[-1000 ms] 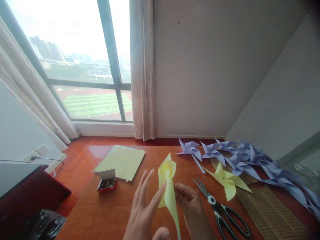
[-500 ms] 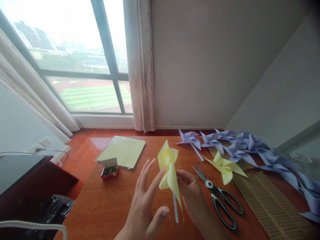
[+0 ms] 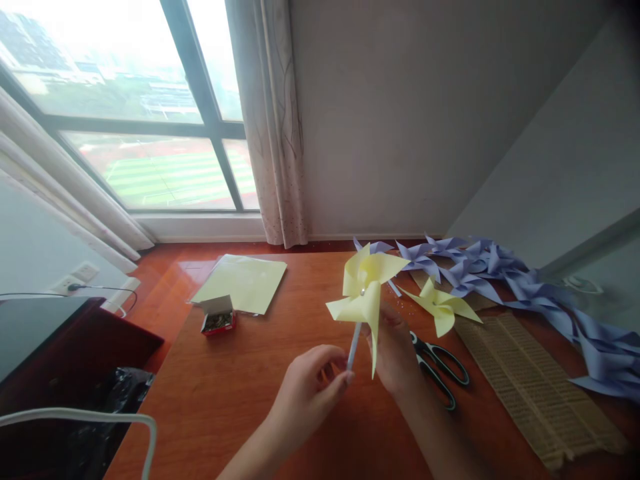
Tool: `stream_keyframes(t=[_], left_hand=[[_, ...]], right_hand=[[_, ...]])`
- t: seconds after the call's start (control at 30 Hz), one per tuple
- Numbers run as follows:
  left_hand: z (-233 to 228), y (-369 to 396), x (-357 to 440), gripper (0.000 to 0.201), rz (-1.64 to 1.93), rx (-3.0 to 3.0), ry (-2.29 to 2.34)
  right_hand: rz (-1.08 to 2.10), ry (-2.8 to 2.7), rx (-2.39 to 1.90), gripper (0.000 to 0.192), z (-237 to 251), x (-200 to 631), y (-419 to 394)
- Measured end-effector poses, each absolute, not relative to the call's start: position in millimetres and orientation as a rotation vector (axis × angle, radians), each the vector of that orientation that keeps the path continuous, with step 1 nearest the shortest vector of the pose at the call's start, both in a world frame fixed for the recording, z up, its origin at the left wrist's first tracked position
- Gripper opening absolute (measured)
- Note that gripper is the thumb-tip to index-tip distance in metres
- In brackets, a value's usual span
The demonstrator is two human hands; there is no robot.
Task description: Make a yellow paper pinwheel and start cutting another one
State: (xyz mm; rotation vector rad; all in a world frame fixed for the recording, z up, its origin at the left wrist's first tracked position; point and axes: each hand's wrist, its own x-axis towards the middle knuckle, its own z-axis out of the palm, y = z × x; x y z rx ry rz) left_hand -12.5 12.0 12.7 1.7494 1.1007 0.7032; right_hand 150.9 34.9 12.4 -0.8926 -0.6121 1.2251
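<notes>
A yellow paper pinwheel (image 3: 367, 300) stands upright above the table, its blades facing me and a small metal pin at its centre. Its pale paper stick (image 3: 355, 345) slants down, with the lower end pinched between the thumb and fingers of my left hand (image 3: 313, 387). Behind the blades my right hand (image 3: 397, 350) grips the pinwheel near the top of the stick; its fingertips are partly hidden by the paper. Scissors with black and white handles (image 3: 440, 367) lie beside my right wrist, their blades hidden behind that hand.
A second yellow pinwheel (image 3: 443, 307) rests at the right, near many lilac pinwheels (image 3: 470, 280) and a piece of brown cardboard (image 3: 530, 380). To the left are yellow paper sheets (image 3: 245, 283) and a small open box of pins (image 3: 219, 320). A white cable (image 3: 75, 415) crosses the lower left.
My left hand, spread beside the blades before, has come down and closed on the stick's lower end. The pinwheel has risen and turned its face toward me. The view has shifted slightly.
</notes>
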Motion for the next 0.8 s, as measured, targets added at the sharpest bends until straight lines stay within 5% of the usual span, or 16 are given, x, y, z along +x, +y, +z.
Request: stream_keyframes(t=[0.8], left_hand=[[-6.9,22.6,-19.3,0.018,0.931,1.526,1.151]], right_hand=[[1.026,-1.163,-1.104,0.019,-4.9,131.7,23.0]])
